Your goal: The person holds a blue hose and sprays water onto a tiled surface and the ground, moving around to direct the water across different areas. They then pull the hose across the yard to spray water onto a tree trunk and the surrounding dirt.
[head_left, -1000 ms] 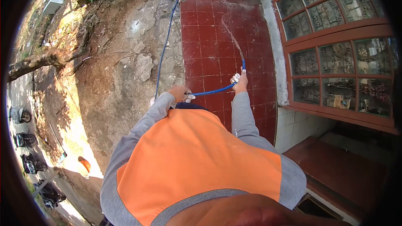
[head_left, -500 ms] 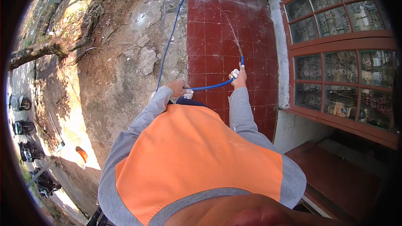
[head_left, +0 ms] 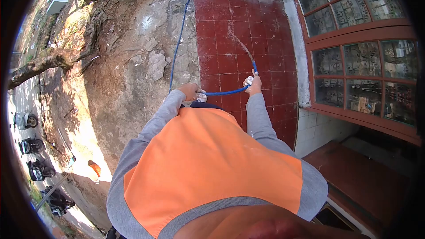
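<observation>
A blue hose (head_left: 226, 92) runs between my two hands. Near its tip my right hand (head_left: 253, 83) is closed round it, with white stuff on the fingers. Water (head_left: 242, 46) sprays from the hose end, away from me, over the red tiled floor (head_left: 221, 33). Further back along the hose, my left hand (head_left: 191, 92) is wrapped round it in front of my body. Beyond that hand the hose trails along the tile edge to the far end. One of my shoes shows whitish below the left hand.
Rough, broken concrete and soil (head_left: 133, 75) lie left of the tiles. A wooden-framed window (head_left: 358, 75) with glass panes stands on the right, above a white wall. A tree trunk (head_left: 40, 68), an orange object (head_left: 94, 169) and several parked motorbikes (head_left: 42, 169) are at left.
The water stream has swung and now bends more to the left. My view has shifted slightly; both hands keep their hold on the hose.
</observation>
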Demonstrator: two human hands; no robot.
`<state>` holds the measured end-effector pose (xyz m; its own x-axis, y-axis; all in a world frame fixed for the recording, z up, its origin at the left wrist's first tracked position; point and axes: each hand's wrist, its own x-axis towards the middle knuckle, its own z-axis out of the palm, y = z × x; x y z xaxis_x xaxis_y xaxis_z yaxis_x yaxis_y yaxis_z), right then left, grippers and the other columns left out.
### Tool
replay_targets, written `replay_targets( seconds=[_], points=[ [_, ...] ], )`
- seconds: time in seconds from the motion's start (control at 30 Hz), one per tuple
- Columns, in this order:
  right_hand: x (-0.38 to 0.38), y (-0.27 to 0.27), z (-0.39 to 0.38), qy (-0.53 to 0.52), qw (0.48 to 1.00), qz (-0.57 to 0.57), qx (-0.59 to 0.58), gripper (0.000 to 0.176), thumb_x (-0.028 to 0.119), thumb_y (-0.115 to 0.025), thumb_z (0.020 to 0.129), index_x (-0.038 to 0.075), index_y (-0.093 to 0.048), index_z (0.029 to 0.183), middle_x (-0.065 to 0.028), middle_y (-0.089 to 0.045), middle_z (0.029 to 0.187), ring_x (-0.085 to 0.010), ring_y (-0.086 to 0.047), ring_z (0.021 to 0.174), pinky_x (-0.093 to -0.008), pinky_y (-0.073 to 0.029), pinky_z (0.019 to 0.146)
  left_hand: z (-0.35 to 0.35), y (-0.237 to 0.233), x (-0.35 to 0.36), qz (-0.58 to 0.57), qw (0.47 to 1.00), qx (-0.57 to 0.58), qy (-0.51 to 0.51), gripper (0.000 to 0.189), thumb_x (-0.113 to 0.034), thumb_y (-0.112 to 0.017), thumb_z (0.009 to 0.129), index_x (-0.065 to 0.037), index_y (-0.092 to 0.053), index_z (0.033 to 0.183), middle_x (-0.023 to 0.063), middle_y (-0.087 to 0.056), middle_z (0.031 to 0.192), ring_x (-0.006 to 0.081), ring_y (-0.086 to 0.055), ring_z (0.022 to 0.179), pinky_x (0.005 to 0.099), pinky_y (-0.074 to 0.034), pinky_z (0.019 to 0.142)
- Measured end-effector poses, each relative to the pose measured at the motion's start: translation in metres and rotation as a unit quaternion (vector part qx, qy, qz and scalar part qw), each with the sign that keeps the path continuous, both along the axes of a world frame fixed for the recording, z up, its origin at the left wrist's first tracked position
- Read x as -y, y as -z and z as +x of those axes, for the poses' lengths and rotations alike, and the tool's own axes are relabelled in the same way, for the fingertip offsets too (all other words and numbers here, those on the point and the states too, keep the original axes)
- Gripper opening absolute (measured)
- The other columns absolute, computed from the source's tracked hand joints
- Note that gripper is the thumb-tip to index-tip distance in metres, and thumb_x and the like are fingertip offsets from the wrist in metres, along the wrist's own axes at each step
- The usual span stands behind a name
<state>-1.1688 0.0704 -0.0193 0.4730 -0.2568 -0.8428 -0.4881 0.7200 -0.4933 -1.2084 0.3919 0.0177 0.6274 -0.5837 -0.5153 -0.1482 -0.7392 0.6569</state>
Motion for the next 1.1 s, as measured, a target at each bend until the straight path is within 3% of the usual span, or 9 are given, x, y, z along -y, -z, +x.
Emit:
replay_targets(
  seconds=[0.17,0.3,0.37,0.57,0.63,0.77,0.83,0.9,1.1],
  points=[
    [0.005,0.014,-0.036,0.205,0.977,-0.035,-0.052,0.032,0.043,-0.035,0.094,0.018,-0.055,0.086,0.0028,-0.030,0.048,-0.0117,-0.029,0.036,-0.0265,-0.021,0.037,0.002,-0.011,0.013,0.050,0.998,0.023,0.024,0.030,-0.014,-0.056,0.071,-0.014,-0.067,0.099,0.0159,-0.065,0.093,0.0317,-0.061,0.089,0.0397,-0.046,0.082],
    [0.012,0.038,-0.094,0.357,0.926,-0.012,-0.124,0.047,0.045,-0.038,0.092,0.015,-0.032,0.057,0.0025,-0.030,0.045,-0.0129,-0.026,0.034,-0.0270,-0.022,0.036,0.004,-0.010,0.032,0.093,0.990,0.055,0.093,0.033,-0.013,-0.056,0.072,-0.014,-0.065,0.103,0.0150,-0.064,0.096,0.0302,-0.060,0.093,0.0406,-0.041,0.089],
    [0.013,0.042,-0.135,0.424,0.895,0.006,-0.141,0.044,0.042,-0.036,0.092,0.013,-0.034,0.060,0.0015,-0.030,0.045,-0.0132,-0.026,0.035,-0.0274,-0.022,0.036,0.003,0.019,0.038,0.031,0.987,0.077,0.139,0.033,-0.034,-0.059,0.078,-0.013,-0.064,0.104,0.0178,-0.063,0.096,0.0346,-0.059,0.094,0.0421,-0.045,0.081],
    [0.018,0.103,-0.267,0.509,0.858,0.026,-0.070,0.033,0.048,-0.049,0.083,0.020,-0.063,0.072,0.0010,-0.061,0.065,-0.0170,-0.055,0.058,-0.0318,-0.044,0.052,-0.004,0.003,0.097,0.041,0.940,0.037,0.337,0.035,-0.032,-0.054,0.082,-0.016,-0.059,0.113,0.0151,-0.061,0.106,0.0323,-0.054,0.103,0.0428,-0.035,0.094],
    [0.026,0.225,-0.333,0.667,0.743,0.056,0.005,0.028,0.045,-0.051,0.083,0.022,-0.063,0.073,0.0013,-0.060,0.063,-0.0176,-0.055,0.058,-0.0333,-0.044,0.051,-0.013,0.015,0.111,0.020,0.923,0.057,0.381,0.036,-0.032,-0.052,0.082,-0.014,-0.059,0.113,0.0155,-0.060,0.109,0.0320,-0.053,0.105,0.0421,-0.035,0.095],
    [0.007,0.155,-0.351,0.639,0.767,0.052,0.032,0.025,0.037,-0.042,0.089,0.020,-0.054,0.076,0.0000,-0.045,0.053,-0.0155,-0.040,0.038,-0.0299,-0.032,0.036,-0.026,0.016,0.125,-0.001,0.891,0.077,0.447,0.039,-0.034,-0.049,0.084,-0.012,-0.058,0.114,0.0162,-0.059,0.111,0.0311,-0.055,0.104,0.0464,-0.034,0.095],
    [0.004,0.148,-0.332,0.694,0.681,-0.102,-0.210,0.020,0.037,-0.044,0.089,0.022,-0.057,0.086,0.0005,-0.045,0.054,-0.0143,-0.040,0.039,-0.0310,-0.031,0.035,-0.024,0.024,0.128,-0.014,0.878,0.041,0.476,0.038,-0.032,-0.051,0.083,-0.010,-0.059,0.113,0.0179,-0.060,0.107,0.0327,-0.056,0.102,0.0450,-0.037,0.093],
    [0.001,0.117,-0.339,0.633,0.755,-0.016,-0.170,0.016,0.032,-0.053,0.087,0.018,-0.060,0.089,-0.0006,-0.049,0.053,-0.0168,-0.046,0.042,-0.0354,-0.034,0.037,-0.026,0.025,0.131,-0.024,0.867,0.003,0.497,0.037,-0.030,-0.053,0.082,-0.009,-0.060,0.112,0.0196,-0.060,0.104,0.0343,-0.056,0.099,0.0436,-0.039,0.090],
    [-0.018,0.111,-0.354,0.772,0.624,-0.039,-0.115,0.015,0.030,-0.050,0.087,0.020,-0.059,0.093,-0.0012,-0.051,0.053,-0.0165,-0.047,0.042,-0.0340,-0.034,0.037,-0.039,0.001,0.141,-0.053,0.868,-0.019,0.493,0.032,-0.027,-0.055,0.083,-0.005,-0.062,0.105,0.0240,-0.061,0.095,0.0391,-0.058,0.090,0.0434,-0.046,0.080]
  ],
)
